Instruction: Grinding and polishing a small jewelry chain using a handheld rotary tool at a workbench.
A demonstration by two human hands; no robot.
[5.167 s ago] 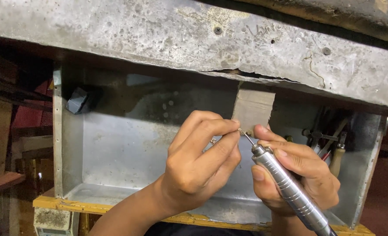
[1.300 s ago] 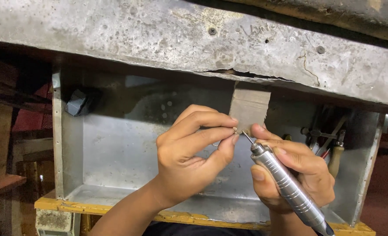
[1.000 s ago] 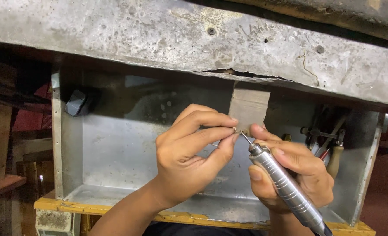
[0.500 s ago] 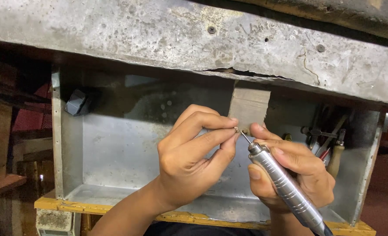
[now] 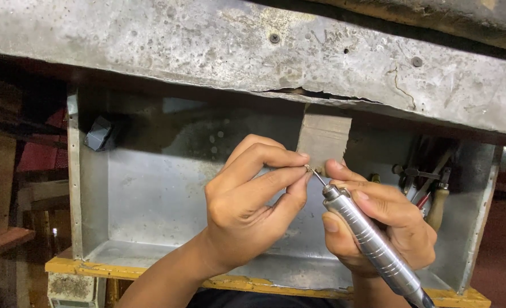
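At frame centre, the left hand (image 5: 247,211) has its grip pinched on a tiny metal piece (image 5: 306,167). The right hand (image 5: 378,222) clamps a rotary handpiece (image 5: 372,245), its bit touching the piece, above the metal tray (image 5: 150,199).

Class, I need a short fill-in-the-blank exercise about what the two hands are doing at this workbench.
1. The right hand holds a ribbed silver metal rotary ____.
2. The left hand pinches a tiny piece between thumb and ____.
3. Both hands work over a grey sheet-metal ____ with a yellow front edge.
4. Wooden-handled tools hang on the ____ side.

Missing words: handpiece; fingers; tray; right
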